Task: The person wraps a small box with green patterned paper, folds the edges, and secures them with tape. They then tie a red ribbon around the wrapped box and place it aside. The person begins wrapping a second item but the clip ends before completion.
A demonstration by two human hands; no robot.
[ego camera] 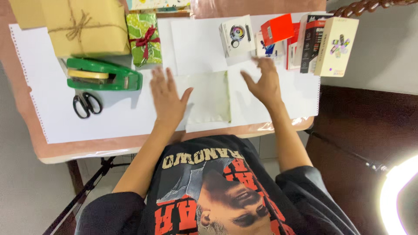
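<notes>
My left hand lies flat on the white sheet that covers the table, fingers spread, holding nothing. Its thumb is beside a pale green folded paper. My right hand is open and slightly blurred to the right of that paper. Its fingertips are close to a small white box with a colourful ring picture and a red box. It holds nothing either.
At the back left sit a brown-paper parcel tied with twine and a green gift with a red ribbon. A green tape dispenser and black scissors lie left. Upright boxes stand at the back right; a ring light glows bottom right.
</notes>
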